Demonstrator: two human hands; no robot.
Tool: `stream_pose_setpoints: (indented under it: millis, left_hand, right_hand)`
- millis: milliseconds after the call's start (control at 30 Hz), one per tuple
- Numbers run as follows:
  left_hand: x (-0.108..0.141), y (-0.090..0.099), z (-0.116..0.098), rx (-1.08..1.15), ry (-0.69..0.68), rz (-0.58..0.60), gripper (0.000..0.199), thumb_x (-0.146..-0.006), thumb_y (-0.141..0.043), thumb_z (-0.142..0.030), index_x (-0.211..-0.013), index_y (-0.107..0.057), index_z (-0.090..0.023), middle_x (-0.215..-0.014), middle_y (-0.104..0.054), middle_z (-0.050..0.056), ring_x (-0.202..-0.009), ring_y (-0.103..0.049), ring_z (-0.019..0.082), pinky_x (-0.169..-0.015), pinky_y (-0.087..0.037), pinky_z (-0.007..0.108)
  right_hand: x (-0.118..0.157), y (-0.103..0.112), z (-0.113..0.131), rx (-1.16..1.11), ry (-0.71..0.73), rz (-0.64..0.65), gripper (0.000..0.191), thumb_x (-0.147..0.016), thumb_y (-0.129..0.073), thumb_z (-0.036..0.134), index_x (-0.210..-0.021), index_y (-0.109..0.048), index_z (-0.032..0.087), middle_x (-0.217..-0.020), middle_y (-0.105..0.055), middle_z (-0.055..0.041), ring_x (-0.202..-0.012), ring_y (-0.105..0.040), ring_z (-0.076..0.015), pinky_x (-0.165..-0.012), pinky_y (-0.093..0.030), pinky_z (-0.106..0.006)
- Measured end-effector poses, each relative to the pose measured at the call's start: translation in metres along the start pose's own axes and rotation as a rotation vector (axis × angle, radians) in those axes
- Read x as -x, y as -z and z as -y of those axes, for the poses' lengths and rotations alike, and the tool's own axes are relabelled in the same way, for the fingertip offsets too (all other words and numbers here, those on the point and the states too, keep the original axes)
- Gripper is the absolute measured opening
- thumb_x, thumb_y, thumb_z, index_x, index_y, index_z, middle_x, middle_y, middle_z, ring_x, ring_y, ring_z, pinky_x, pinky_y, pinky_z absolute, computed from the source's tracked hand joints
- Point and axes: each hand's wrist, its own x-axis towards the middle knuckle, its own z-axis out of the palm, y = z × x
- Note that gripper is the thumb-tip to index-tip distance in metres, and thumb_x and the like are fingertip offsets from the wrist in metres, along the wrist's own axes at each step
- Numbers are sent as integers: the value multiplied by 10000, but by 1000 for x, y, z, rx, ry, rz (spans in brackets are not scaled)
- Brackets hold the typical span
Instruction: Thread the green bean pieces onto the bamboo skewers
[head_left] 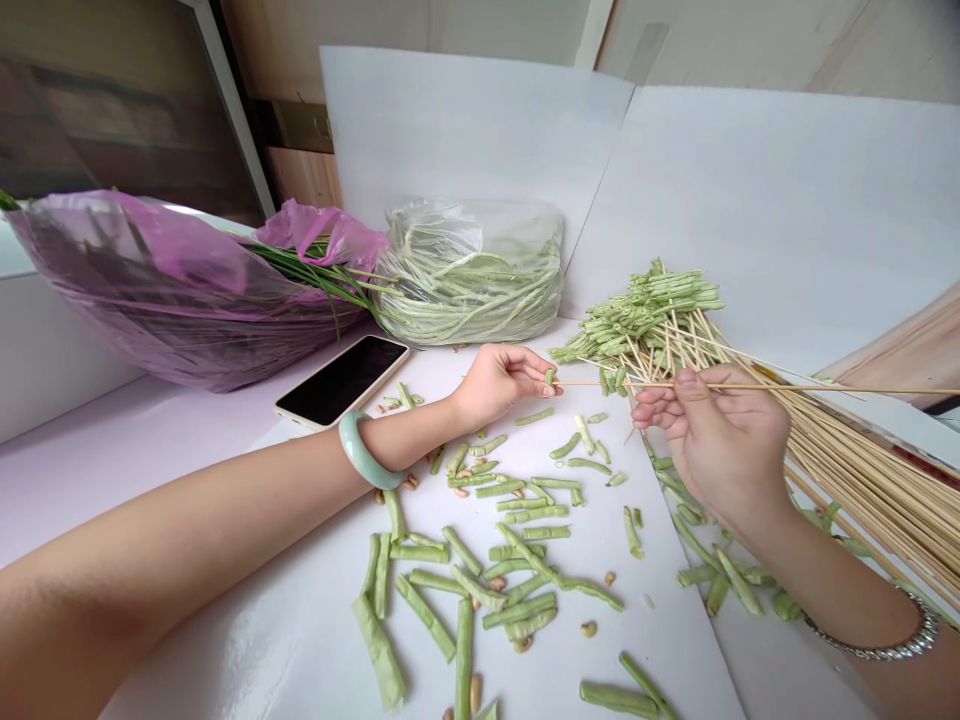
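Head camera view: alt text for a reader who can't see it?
The right hand pinches a long thin wooden skewer, its tip at a pale green bean piece held by the left hand. Cut green bean pieces lie scattered on a white sheet; a bundle of loaded skewers sits beyond.

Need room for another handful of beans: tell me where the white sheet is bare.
Bare flat white sheet shows to the right of the pale green cut bean pieces, and again left of them, below the left forearm. It is crowded across the sheet's middle, and at right around the thin pale bamboo skewers.
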Motion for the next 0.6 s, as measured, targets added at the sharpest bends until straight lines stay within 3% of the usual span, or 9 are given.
stream_pose_setpoints:
  millis: [233, 600]
  left_hand:
    - [0, 1, 1, 5, -6, -8, 276, -484, -828, -165, -670, -635, -100, -653, -672, 23, -715, -692, 199, -737, -540, 334]
    - [1, -1, 0, 15, 21, -1, 294, -458, -832, -160, -682, -651, -99, -633, -691, 34, -670, -692, 196, -732, -545, 349]
  right_hand:
    - [0, 5, -4, 11, 1, 61, 276, -675, -775, 328, -710, -572, 145, -676, -697, -104, -545, -667, -201, -512, -582, -323]
    - [7, -3, -3, 30, -37, 75, 357, -694, -751, 369, -639, -460, 171, -593, -674, -42, -486, -646, -180, -456, -564, -292]
